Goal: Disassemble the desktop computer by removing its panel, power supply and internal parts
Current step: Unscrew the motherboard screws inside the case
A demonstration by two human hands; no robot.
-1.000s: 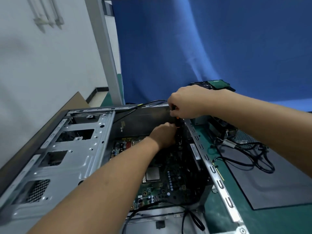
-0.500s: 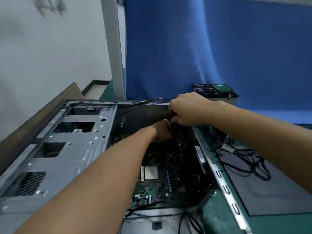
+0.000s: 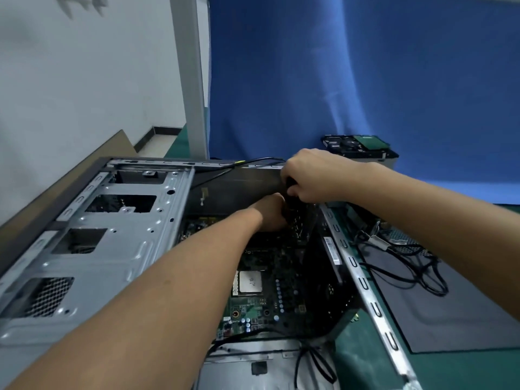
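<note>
- Head view: the desktop computer case [image 3: 112, 243] lies on its side, open, filling the left and centre of the frame; the motherboard [image 3: 270, 305] sits on its floor, with a bare CPU [image 3: 250, 282] mid-board
- Both hands meet at the case's far right corner, centre of the frame
- Right hand [image 3: 318, 175] comes in from the right over the case rail, fingers curled and pinching a black part [image 3: 290, 184]; connector, card or cable bundle, too dark to tell
- Left hand [image 3: 270, 212] reaches into the case just below, right up against the same black part; its fingers are hidden behind the back of the hand, so cannot tell if they are spread or gripping
- Step, as judged: the panel is off and a drive is out. A hard drive [image 3: 357, 143] sits on a box at upper right; a grey flat panel [image 3: 450, 305] and loose cables [image 3: 416, 266] lie on the green table [image 3: 365, 361] right of the case. So this is the internal-parts stage, freeing something at the board's far edge
- Next move calls for: release any latch or clip first, then pull straight along the seating axis with no twist; left hand braces low, and the black cable [image 3: 259, 159] over the far rim stays clear
- Risk: a yank could bend pins or flex the board
</note>
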